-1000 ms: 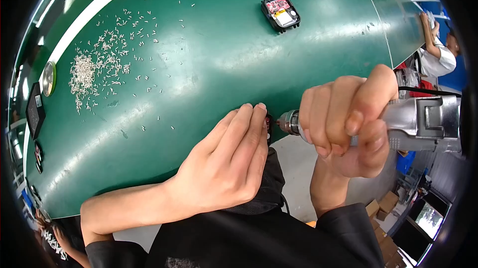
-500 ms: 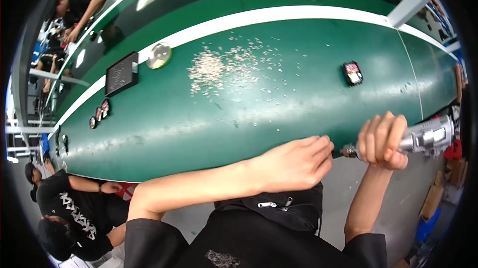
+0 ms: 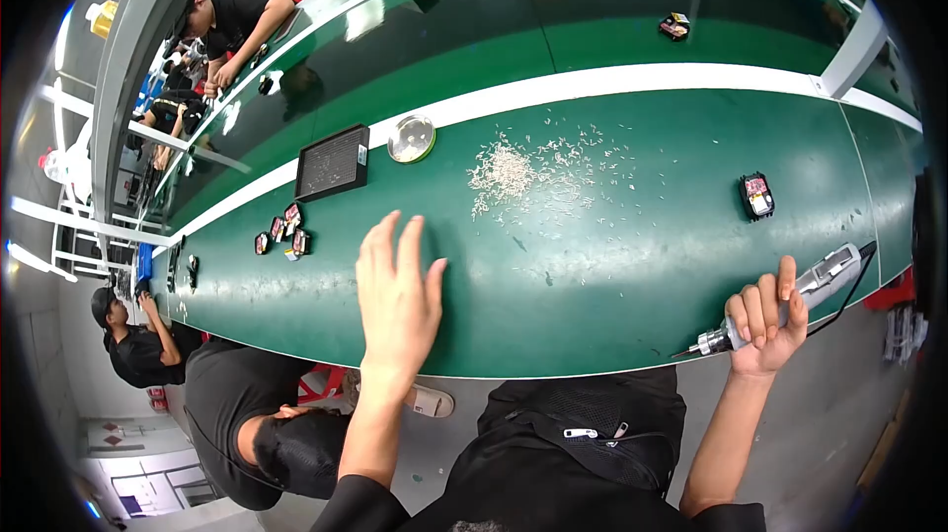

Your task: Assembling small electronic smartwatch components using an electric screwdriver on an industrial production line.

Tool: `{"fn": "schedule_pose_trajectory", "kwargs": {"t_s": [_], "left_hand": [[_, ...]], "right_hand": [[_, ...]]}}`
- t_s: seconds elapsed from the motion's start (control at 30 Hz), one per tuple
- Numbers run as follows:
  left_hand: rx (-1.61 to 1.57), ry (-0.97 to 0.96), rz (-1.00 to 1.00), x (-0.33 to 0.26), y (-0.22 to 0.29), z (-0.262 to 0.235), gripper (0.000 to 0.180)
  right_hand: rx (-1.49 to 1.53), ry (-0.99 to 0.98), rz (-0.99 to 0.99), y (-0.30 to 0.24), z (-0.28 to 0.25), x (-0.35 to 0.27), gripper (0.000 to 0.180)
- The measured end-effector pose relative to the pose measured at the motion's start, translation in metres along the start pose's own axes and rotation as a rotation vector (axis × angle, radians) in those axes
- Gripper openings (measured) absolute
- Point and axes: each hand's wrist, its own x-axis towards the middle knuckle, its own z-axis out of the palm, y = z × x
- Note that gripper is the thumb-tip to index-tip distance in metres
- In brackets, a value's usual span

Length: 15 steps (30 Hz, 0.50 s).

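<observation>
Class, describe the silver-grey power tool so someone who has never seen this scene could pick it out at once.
At the long green table, near edge, right side, find the person's bare right hand. It holds the silver-grey cylindrical power tool, thin bit pointing left. Its black cable sets it apart from the small black rectangular casing beyond.

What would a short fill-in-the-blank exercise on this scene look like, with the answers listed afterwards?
The person's ____ hand holds the electric screwdriver.
The tabletop is coloured ____.
Of the black tray and the round dish, the one closer to the scattered pale pieces is the ____.

Missing words: right; green; dish.
</observation>
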Motion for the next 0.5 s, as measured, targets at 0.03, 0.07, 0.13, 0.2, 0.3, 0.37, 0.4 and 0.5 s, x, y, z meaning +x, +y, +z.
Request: {"fn": "schedule_pose_trajectory", "kwargs": {"t_s": [0.03,0.07,0.13,0.2,0.3,0.37,0.4,0.5], "left_hand": [[-0.063,0.031,0.084,0.009,0.012,0.003,0.042],[-0.085,0.054,0.117,0.015,0.017,0.010,0.034],[-0.138,0.028,0.202,0.023,0.022,0.017,0.026],[-0.112,0.023,0.203,0.028,0.022,0.020,0.023],[-0.069,0.001,0.262,0.032,0.020,0.022,0.017],[-0.036,-0.025,0.335,0.033,0.018,0.025,0.013],[-0.038,-0.027,0.339,0.033,0.018,0.025,0.013],[0.073,-0.068,0.404,0.034,0.017,0.023,0.011]], "right_hand": [[-0.001,0.099,0.002,0.001,0.002,-0.002,0.017],[0.001,0.195,0.008,0.003,0.003,-0.004,0.016],[0.021,0.184,-0.012,0.002,0.002,-0.005,0.014],[0.041,0.173,-0.024,0.002,0.002,-0.005,0.013],[0.069,0.192,-0.034,0.003,0.001,-0.005,0.013],[0.073,0.188,-0.036,0.002,0.001,-0.005,0.013],[0.077,0.179,-0.034,0.001,0.000,-0.005,0.013],[0.081,0.171,-0.028,-0.001,0.000,-0.006,0.014]]}}
